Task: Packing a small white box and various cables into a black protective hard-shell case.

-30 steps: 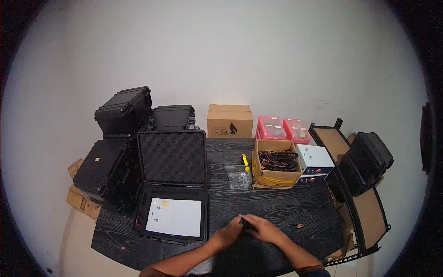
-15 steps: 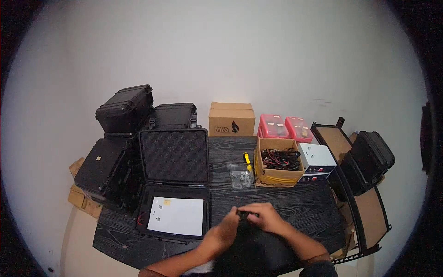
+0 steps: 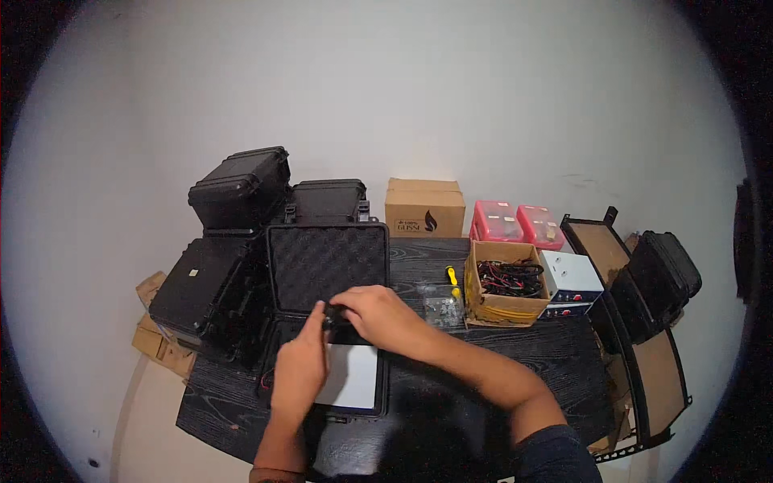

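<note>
Both hands are together above the open black hard case [image 3: 385,386], close to the hinge between lid and base. A small black item [image 3: 328,319], its kind too small to make out, is gripped between the fingers of my left hand [image 3: 301,366] and my right hand [image 3: 377,315]. Beneath them lies a white flat-topped box [image 3: 350,378] set into the case, partly covered by my left hand. Dark egg-crate foam [image 3: 330,262] lines the raised lid. A bit of red wire [image 3: 266,378] shows at the case's left side.
More black cases [image 3: 201,282] are stacked at left. To the right stand a cardboard box of cables [image 3: 507,310], white boxes [image 3: 570,274], pink-red cases [image 3: 497,221] and a black-framed rack [image 3: 636,370]. A yellow-handled tool [image 3: 451,276] lies by a clear tray [image 3: 441,310].
Both hands have moved left and away from me, from the table's front to over the open case, carrying the small black item. The view has shifted slightly left.
</note>
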{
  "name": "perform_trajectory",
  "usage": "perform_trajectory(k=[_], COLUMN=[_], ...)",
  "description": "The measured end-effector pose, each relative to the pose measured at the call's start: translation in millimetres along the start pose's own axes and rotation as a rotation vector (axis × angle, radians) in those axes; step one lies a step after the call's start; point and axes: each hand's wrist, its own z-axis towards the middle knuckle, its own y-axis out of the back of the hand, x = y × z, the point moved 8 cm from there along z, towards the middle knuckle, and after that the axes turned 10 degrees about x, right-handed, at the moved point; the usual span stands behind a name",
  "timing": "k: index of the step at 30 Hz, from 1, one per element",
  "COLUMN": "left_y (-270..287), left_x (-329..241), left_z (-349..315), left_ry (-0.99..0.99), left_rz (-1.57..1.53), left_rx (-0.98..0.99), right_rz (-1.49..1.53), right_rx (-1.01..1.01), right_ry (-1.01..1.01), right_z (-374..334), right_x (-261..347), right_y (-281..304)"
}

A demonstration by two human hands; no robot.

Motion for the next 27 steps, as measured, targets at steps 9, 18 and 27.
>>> perform_trajectory(k=[9,18,27], left_y=[19.8,-2.6,-21.9], left_x=[92.3,168.8,173.5], left_z=[3.9,7.3,17.7], left_ry=[0.227,0.323,0.301], left_rz=[0.142,0.079,0.053], left_rx=[0.137,0.19,0.27], right_rz=[0.09,0.297,0.302], right_rx=[0.072,0.115,0.071], right_ry=[0.075,-0.033,0.01], right_z=[76.7,91.0,78.9], right_x=[-14.7,-31.7,-53.2], right_y=[-110.7,-176.4,-211.3])
